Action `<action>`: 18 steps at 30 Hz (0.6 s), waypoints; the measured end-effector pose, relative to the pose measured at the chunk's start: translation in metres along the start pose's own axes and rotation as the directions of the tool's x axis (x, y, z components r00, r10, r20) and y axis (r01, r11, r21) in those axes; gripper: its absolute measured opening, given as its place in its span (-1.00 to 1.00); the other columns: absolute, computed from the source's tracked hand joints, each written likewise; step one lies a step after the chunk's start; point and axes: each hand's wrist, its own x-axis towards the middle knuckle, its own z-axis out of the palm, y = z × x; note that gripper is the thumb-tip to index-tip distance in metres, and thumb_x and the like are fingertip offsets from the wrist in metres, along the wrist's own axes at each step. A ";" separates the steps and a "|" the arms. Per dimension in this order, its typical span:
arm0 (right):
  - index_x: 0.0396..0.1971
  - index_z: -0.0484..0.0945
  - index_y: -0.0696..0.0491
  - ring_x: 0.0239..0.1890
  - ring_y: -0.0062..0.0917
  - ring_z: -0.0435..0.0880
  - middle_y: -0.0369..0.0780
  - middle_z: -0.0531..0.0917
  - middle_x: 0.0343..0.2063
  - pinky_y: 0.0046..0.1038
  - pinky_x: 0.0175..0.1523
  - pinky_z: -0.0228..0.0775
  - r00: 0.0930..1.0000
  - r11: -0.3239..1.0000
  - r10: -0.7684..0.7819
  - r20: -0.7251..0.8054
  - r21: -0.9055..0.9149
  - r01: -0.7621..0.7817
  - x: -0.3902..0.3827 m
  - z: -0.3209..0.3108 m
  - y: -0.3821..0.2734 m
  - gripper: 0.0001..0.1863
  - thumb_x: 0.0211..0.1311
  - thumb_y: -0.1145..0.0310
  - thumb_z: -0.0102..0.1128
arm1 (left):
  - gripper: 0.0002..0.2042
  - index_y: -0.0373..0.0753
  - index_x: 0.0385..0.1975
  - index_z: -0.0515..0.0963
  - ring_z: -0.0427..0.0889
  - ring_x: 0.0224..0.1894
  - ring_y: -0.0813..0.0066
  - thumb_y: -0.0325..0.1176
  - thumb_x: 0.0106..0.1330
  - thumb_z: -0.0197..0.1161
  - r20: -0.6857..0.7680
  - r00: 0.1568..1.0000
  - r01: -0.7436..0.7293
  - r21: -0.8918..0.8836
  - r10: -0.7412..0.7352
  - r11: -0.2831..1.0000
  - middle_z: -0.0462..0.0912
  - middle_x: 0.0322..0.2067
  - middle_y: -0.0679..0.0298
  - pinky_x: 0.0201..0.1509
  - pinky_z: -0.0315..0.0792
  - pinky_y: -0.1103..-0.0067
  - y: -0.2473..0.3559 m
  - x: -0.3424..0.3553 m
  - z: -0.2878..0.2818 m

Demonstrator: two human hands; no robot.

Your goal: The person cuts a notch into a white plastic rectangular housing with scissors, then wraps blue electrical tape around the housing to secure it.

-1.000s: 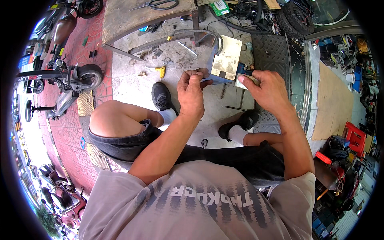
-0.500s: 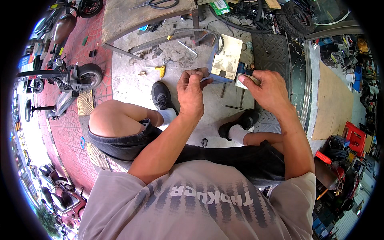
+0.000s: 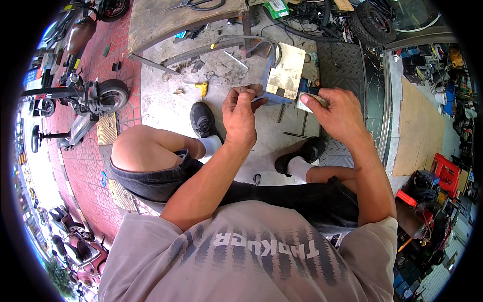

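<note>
A blue-wrapped pack with a worn, stained cream panel [image 3: 286,70] on top is in front of me, beyond my hands. Thin, see-through blue film [image 3: 262,76] sticks out along its left side. My left hand [image 3: 240,115] is closed, thumb against fingers, at the film's near left edge. To the right of the pack, my right hand [image 3: 343,111] is closed around a small pale flat piece [image 3: 305,104], its thumb lying on top. The fingers underneath are hidden, and the exact kind of this piece cannot be made out.
A worn workbench [image 3: 181,24] with black-handled scissors [image 3: 206,5] stands at the far left. On the floor lie a yellow-handled tool [image 3: 202,89], a metal rod [image 3: 236,60] and cables. A tyre [image 3: 371,22] rests far right; a scooter [image 3: 108,95] stands left.
Hardly anything differs. Both hands keep their places beside the pack, with only a slight shift of the right hand and its pale piece.
</note>
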 end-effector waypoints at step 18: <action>-0.55 0.69 0.17 -0.35 0.10 0.72 0.06 0.67 -0.58 0.01 -0.16 0.52 0.995 0.997 0.072 0.065 0.001 -0.072 0.003 0.009 0.003 -0.33 0.35 -0.24 0.30 | -0.89 -0.36 -0.17 0.53 0.71 -0.05 0.29 -0.45 0.48 0.15 -0.047 0.999 0.025 0.012 -0.025 1.000 0.69 -0.08 0.07 0.15 0.71 0.29 -0.005 0.004 0.000</action>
